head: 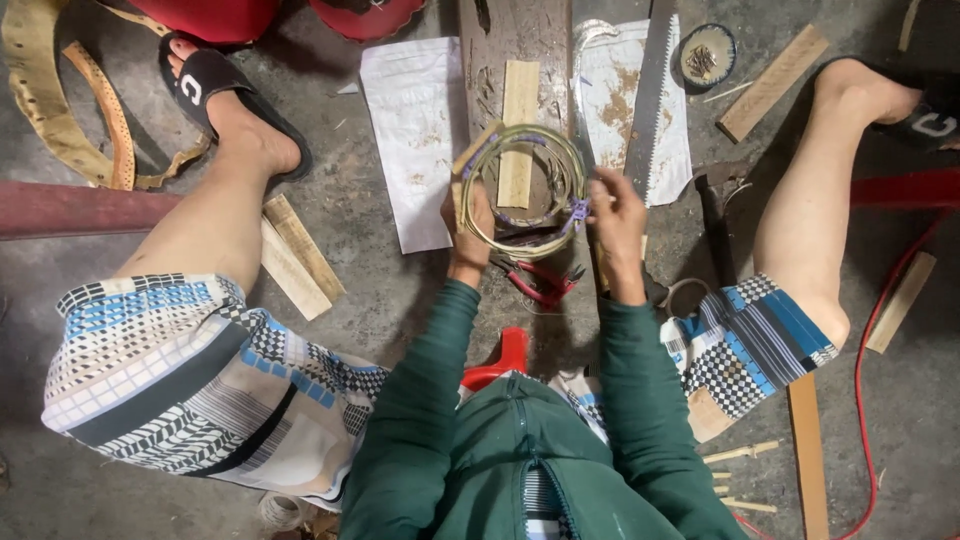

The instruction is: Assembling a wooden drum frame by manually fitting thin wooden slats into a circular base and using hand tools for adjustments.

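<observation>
1. your left hand point(468, 228) is closed on the left edge of the coiled strip ring point(522, 190), centre of frame, held just above the wooden block point(520, 60)
2. your right hand point(615, 215) pinches the ring's right edge at the purple tie point(577, 212), fingers closed on it
3. risk: the coil looks springy, so if either grip loosens the loops could fan open and the purple binding slip
4. risk: the saw point(650, 95) lies just right of the ring, teeth near your right hand, a sideways pull could graze it
5. red-handled pliers point(540, 283) lie below the ring, and a small bowl of bits point(706, 55) at upper right is easy to knock
</observation>
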